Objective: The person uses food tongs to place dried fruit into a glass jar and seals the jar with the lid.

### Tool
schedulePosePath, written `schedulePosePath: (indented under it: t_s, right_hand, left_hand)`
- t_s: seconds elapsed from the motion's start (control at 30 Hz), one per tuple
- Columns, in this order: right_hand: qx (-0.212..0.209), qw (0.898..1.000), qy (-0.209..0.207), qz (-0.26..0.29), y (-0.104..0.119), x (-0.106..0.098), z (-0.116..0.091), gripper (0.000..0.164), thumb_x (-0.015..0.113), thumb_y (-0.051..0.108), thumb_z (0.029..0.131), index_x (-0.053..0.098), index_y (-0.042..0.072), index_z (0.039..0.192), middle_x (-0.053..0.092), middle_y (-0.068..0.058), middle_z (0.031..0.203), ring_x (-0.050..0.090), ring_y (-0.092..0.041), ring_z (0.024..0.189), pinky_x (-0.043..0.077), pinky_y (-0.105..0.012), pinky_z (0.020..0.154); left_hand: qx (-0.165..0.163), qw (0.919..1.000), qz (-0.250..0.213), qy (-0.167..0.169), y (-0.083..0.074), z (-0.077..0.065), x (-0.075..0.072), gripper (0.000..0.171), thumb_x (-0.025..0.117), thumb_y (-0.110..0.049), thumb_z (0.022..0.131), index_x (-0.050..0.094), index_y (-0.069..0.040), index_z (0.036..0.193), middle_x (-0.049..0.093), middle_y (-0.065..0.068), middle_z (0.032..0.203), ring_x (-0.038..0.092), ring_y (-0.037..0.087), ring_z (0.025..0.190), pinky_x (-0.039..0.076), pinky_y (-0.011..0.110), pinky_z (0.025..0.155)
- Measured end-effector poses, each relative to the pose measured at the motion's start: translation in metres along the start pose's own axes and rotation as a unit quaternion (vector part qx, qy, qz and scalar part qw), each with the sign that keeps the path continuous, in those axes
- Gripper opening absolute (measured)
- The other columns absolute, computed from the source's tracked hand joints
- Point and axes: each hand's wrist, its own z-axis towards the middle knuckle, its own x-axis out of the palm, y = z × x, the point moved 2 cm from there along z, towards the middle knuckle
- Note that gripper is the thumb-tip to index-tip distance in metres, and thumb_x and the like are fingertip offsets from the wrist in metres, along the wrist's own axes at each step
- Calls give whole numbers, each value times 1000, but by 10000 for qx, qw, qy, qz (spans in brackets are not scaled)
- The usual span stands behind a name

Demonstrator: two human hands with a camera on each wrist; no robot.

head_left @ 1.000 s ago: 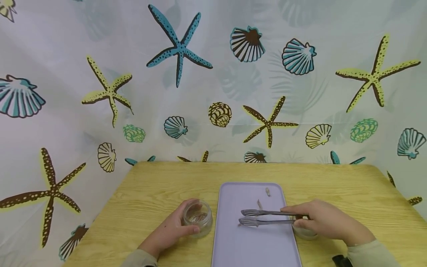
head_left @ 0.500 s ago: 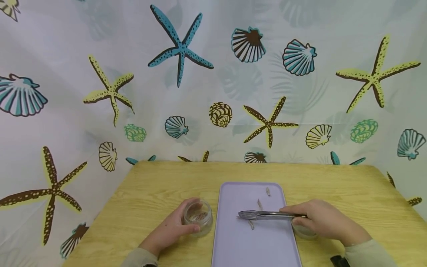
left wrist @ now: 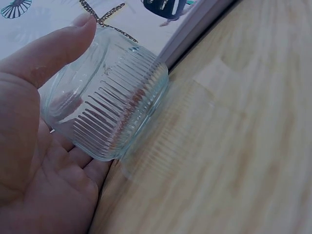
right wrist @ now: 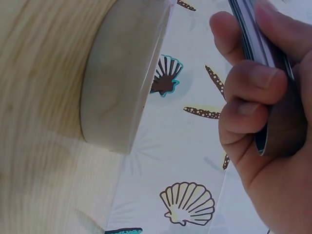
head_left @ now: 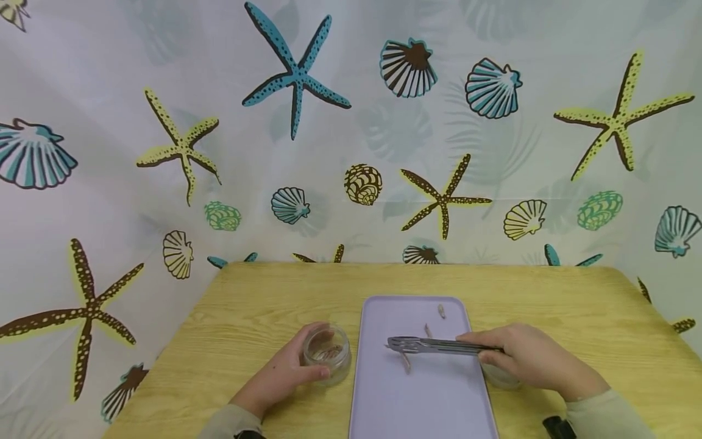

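Observation:
My left hand [head_left: 282, 372] holds a ribbed glass jar [left wrist: 117, 97] standing on the table left of the tray, thumb on the near side. Small reddish-brown pieces [head_left: 330, 352] lie in its bottom. My right hand [head_left: 534, 360] grips metal tongs [head_left: 439, 346], whose arms are pressed together over the lilac tray [head_left: 422, 402]. At the tongs' tips is a thin brownish dried piece [head_left: 406, 363], partly covered by them; whether it is lifted I cannot tell. Two similar pieces lie farther back, one just behind the tongs and another small piece [head_left: 441, 311] near the far right corner.
A low translucent round container [right wrist: 119, 73] stands right of the tray, partly under my right hand in the head view. The wood-grain table [head_left: 263, 292] ends at a curtain [head_left: 340, 122] printed with shells and starfish.
The tongs' arms have come together, and their tips have moved slightly up and left. The dried piece at the tips has shifted with them. My left hand and the jar stay put.

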Motion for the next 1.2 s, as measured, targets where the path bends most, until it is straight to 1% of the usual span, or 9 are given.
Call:
schedulePosePath:
  t_s: [0.1, 0.2, 0.33, 0.43, 0.57, 0.73, 0.97, 1.13, 1.2]
  right_hand:
    - [-74, 9999, -147, -27, 3, -1, 1, 40, 67, 25, 99, 64, 33, 138, 71, 9, 119, 54, 0, 75, 43, -26, 66]
    - [-150, 9993, -332, -131, 10, 0, 3, 41, 66, 26, 100, 63, 32, 140, 71, 9, 118, 55, 0, 77, 44, -27, 68]
    - [-329, 9959, -740, -408, 21, 3, 8, 42, 65, 29, 100, 61, 34, 141, 71, 9, 117, 59, 1, 85, 50, -30, 72]
    - [-510, 9914, -1082, -525, 29, 5, 14, 42, 66, 28, 99, 62, 34, 140, 71, 11, 116, 58, 1, 84, 49, -29, 70]
    - [-695, 9873, -1335, -503, 39, 7, 21, 44, 69, 26, 97, 62, 35, 140, 70, 15, 114, 52, 0, 74, 44, -26, 66]
    - [-880, 9852, -1392, -474, 51, 9, 32, 45, 69, 27, 97, 62, 36, 140, 70, 17, 115, 54, 2, 77, 44, -25, 66]
    - [-1120, 9820, -1428, -514, 60, 9, 43, 42, 67, 33, 98, 62, 34, 140, 67, 29, 101, 48, 0, 68, 42, -23, 61]
    - [-1217, 9809, -1395, -605, 66, 10, 51, 42, 67, 29, 99, 62, 32, 141, 65, 31, 92, 50, 3, 69, 42, -23, 60]
    - [-1238, 9803, -1395, -642, 68, 10, 55, 43, 68, 27, 98, 62, 32, 141, 64, 30, 91, 52, 4, 70, 42, -23, 61]
  left_hand:
    - [-10, 10000, -1, -4, -1, 1, 0, 85, 81, -29, 88, 32, -18, 157, 47, 1, 151, 38, 23, 143, 20, 50, 118]
    - [-8, 10000, 68, -34, -1, 1, 0, 85, 81, -30, 88, 32, -18, 157, 48, 0, 151, 38, 23, 142, 20, 51, 118]
    - [18, 10000, 61, -55, -2, 1, 0, 84, 82, -29, 88, 33, -18, 156, 48, 0, 150, 39, 24, 142, 20, 51, 118]
    - [16, 10000, 12, -40, -1, 2, 0, 84, 82, -29, 88, 34, -18, 156, 48, 0, 150, 39, 23, 142, 20, 50, 118]
    - [36, 10000, 6, 24, 0, 1, 0, 84, 81, -28, 88, 32, -19, 156, 48, -1, 151, 38, 22, 142, 21, 48, 117]
    - [95, 9999, -3, 56, 0, 1, 1, 84, 81, -27, 89, 32, -20, 156, 47, -1, 151, 39, 20, 142, 23, 48, 116]
    - [131, 9999, 8, 94, 0, 2, 2, 85, 80, -26, 89, 31, -17, 157, 46, 0, 152, 38, 20, 142, 22, 47, 116]
    - [119, 9999, 16, 57, -1, 1, 1, 83, 81, -27, 89, 32, -18, 156, 47, 0, 151, 39, 20, 142, 23, 46, 116]
    - [118, 9999, 56, 35, -1, 1, 1, 82, 80, -27, 89, 33, -20, 155, 47, 0, 151, 40, 20, 141, 24, 46, 116]
